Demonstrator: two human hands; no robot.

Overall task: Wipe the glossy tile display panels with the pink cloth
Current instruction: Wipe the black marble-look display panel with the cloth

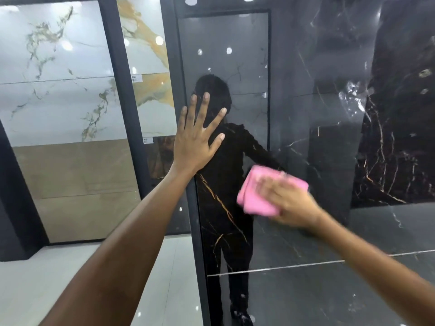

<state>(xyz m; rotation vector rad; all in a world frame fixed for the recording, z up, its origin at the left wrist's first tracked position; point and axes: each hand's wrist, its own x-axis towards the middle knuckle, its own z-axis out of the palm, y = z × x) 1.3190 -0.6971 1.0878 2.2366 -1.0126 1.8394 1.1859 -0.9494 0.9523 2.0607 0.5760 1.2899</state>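
A glossy black tile panel (306,231) with gold and white veins fills the right half of the head view and mirrors a dark figure. My left hand (196,137) lies flat against its left edge, fingers spread, holding nothing. Lower and to the right, my right hand (289,203) presses a folded pink cloth (256,196) onto the panel's surface. That hand and the cloth are blurred by motion.
A dark metal frame post (195,220) borders the black panel on the left. Beyond it stand white marble panels (54,74), an orange-veined panel (148,55) and a beige panel (80,184). A pale glossy floor (35,290) lies at lower left.
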